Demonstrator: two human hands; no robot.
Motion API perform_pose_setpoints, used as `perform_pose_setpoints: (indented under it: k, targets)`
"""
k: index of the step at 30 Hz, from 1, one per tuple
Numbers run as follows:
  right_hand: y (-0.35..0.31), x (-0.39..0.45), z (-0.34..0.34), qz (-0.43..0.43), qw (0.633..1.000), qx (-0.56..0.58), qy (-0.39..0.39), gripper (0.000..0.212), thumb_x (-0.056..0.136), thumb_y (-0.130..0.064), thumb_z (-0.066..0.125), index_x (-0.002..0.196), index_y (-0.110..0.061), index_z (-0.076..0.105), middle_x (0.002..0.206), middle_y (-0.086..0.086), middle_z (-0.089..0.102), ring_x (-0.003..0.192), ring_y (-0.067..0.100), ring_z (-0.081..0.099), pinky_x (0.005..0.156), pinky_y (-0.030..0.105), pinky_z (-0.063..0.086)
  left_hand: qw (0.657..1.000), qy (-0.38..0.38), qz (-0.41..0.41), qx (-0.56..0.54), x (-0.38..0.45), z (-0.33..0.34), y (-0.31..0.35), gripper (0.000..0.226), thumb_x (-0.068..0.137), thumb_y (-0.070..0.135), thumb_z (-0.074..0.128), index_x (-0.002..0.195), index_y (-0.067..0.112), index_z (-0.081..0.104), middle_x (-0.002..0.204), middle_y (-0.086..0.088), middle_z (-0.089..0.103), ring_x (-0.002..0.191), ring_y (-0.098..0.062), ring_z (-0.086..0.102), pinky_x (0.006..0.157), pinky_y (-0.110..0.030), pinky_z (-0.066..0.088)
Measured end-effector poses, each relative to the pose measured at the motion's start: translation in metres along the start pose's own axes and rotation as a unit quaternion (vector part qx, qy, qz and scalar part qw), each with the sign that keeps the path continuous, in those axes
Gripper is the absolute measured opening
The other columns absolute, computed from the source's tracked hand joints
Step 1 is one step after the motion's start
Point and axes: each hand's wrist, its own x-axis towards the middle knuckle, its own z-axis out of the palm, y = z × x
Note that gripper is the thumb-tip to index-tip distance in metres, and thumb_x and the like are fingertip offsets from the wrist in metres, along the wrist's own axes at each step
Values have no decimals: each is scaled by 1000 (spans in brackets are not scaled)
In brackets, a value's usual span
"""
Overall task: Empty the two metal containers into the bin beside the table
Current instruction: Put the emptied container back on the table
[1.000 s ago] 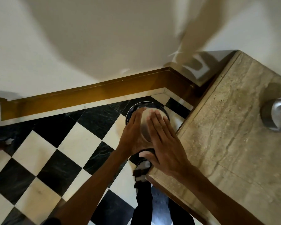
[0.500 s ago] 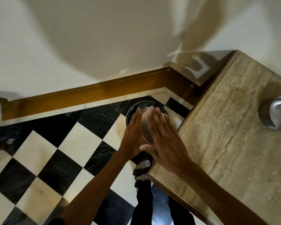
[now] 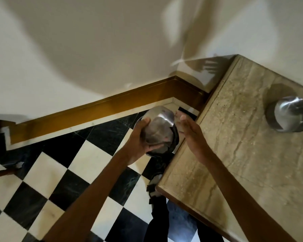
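Observation:
My left hand [image 3: 138, 139] grips a round metal container [image 3: 158, 127] turned bottom-up over the bin [image 3: 173, 142], a dark round bin on the floor against the table's left edge. Most of the bin is hidden under the container. My right hand [image 3: 191, 131] is beside the container's right side, flat with fingers apart, not touching it. The second metal container [image 3: 290, 113] lies on its side on the marble table [image 3: 234, 154] at the far right.
A black-and-white chequered floor [image 3: 73, 165] spreads to the left. A brown skirting board [image 3: 98, 109] and cream wall close the far side. My leg and sandalled foot [image 3: 154, 187] stand by the table's near corner.
My right hand has come off the container's bottom and moved to the right. The upturned container now shows fully in my left hand, still over the bin.

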Motion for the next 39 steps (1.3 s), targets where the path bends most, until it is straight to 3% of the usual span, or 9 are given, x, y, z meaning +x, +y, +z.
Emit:
perform_pose_setpoints:
  k: [4, 8, 11, 14, 17, 25, 29, 33, 39]
  targets:
    - [-16, -14, -21, 38, 991, 127, 12, 28, 105, -32, 37, 123, -40, 57, 138, 10, 56, 121, 27, 60, 81, 37, 62, 988, -88, -91, -89, -4, 41, 1, 93, 65, 71, 73, 142, 28, 43, 150, -27, 43, 127, -55, 53, 109, -61, 41]
    - [-15, -46, -62, 18, 981, 171, 85, 32, 104, -27, 44, 131, -31, 61, 135, 4, 60, 123, 25, 59, 87, 47, 60, 997, 44, -40, -50, -5, 98, -12, 51, 94, 61, 47, 129, 25, 55, 134, -19, 57, 119, -45, 60, 94, -63, 53]
    - [-3, -76, -109, 13, 978, 175, 117, 34, 103, -26, 45, 134, -30, 59, 135, 0, 62, 124, 19, 60, 91, 43, 58, 992, 120, 16, 29, -7, 153, -29, 19, 103, 38, 47, 106, 26, 62, 113, -11, 70, 100, -28, 68, 76, -49, 61]
    - [11, -103, -155, 47, 971, 167, 163, 31, 102, -26, 48, 131, -24, 58, 127, 5, 65, 116, 23, 62, 79, 31, 58, 985, 125, 55, 101, -7, 197, -57, 18, 104, 24, 49, 100, 24, 67, 95, 1, 78, 90, -17, 73, 78, -47, 60]
    - [24, -130, -206, 68, 964, 156, 205, 28, 101, -23, 51, 128, -16, 56, 110, 3, 68, 98, 18, 64, 63, 19, 53, 976, 115, 64, 173, 4, 241, -94, 20, 104, 26, 50, 110, 23, 69, 109, -1, 76, 99, -17, 73, 82, -50, 62]
    - [73, -173, -352, 85, 927, 36, 364, 26, 100, -23, 54, 121, -14, 67, 110, 7, 71, 97, 24, 67, 81, 39, 55, 970, 106, 5, 217, 63, 384, -192, 30, 99, 17, 51, 125, 18, 66, 127, -5, 65, 116, -19, 62, 71, -36, 64]
    - [80, -171, -405, 101, 908, -2, 407, 28, 100, -18, 52, 122, -15, 69, 114, 6, 72, 103, 23, 66, 90, 40, 54, 971, 92, 8, 219, 90, 445, -218, 21, 101, 19, 50, 112, 19, 68, 108, -2, 67, 96, -13, 61, 97, -53, 54]
    - [79, -161, -435, 108, 908, -8, 404, 30, 100, -13, 50, 123, -16, 68, 118, 6, 71, 106, 21, 64, 95, 40, 53, 963, 127, 14, 237, 114, 472, -228, 22, 101, 16, 48, 95, 29, 66, 100, 4, 66, 104, -19, 61, 108, -56, 47]
    - [74, -142, -446, 86, 919, -81, 376, 26, 97, -8, 54, 119, -6, 69, 104, 16, 74, 87, 18, 62, 65, 10, 39, 953, 152, 92, 245, 132, 472, -229, 29, 105, 15, 44, 128, 9, 60, 126, -8, 64, 120, -25, 59, 111, -57, 45]
